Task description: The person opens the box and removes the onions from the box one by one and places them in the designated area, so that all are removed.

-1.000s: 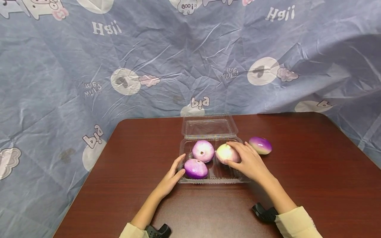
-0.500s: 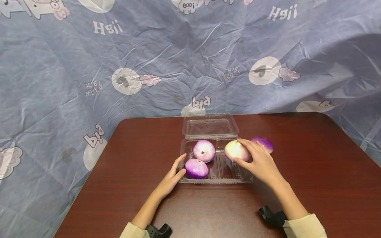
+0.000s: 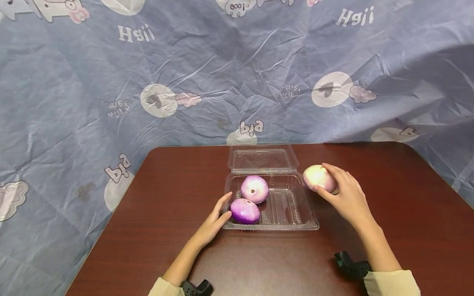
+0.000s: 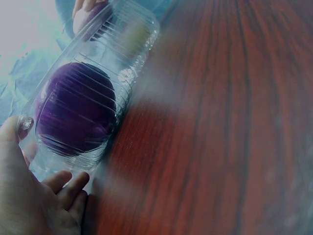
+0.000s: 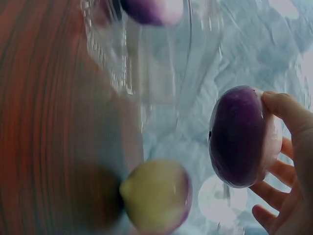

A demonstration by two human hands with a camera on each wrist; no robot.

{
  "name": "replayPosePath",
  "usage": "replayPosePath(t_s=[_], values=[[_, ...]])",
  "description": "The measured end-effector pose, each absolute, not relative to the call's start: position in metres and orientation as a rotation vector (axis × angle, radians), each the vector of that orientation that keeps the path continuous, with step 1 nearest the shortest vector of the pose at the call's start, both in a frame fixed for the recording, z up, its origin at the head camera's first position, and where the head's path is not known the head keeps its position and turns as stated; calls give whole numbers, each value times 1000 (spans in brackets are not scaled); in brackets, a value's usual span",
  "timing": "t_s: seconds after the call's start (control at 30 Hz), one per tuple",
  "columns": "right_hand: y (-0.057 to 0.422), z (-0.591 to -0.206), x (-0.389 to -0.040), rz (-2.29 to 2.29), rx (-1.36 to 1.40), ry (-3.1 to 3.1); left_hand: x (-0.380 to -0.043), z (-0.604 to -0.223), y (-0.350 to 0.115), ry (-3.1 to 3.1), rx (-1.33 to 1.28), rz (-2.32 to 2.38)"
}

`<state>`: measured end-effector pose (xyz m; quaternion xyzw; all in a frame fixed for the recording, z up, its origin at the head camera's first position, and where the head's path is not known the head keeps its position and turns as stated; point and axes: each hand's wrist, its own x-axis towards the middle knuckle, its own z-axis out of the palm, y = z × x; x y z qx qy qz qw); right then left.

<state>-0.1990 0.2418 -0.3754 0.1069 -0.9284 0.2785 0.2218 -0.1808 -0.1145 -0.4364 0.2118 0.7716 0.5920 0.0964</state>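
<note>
My right hand (image 3: 349,199) grips a purple-and-white onion (image 3: 316,177) just beyond the right edge of a clear plastic clamshell container (image 3: 309,224). In the right wrist view, the thumb and fingers wrap one side of that onion. Inside the container's left half sit two more purple onions, one behind (image 3: 254,189) and one in front (image 3: 245,211). My left hand (image 3: 211,226) rests against the container's left side with loose fingers, its thumb at the rim in the left wrist view. Another onion, pale green and purple (image 5: 156,196), lies on the table, hidden from the head view behind the held onion.
The container's clear lid (image 3: 263,159) is folded open toward the back of the brown wooden table (image 3: 177,176). A blue printed cloth (image 3: 207,74) hangs behind the table. Black wrist devices, one left (image 3: 198,287) and one right (image 3: 352,267), sit below each hand.
The right hand has carried its onion right and up, from the container's right half to outside it, now covering the loose onion. The left hand has stayed in place.
</note>
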Motion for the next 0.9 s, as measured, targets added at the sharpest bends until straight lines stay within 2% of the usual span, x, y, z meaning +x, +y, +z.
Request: replayPosePath(t_s=[0.3,0.9], values=[[270,-379,-204,915,93,-2567,-179,-434,-115,2285,615,1740],[307,-420,-218,1171,-181,-2270,-180,-435,-114,2289,621,1746]])
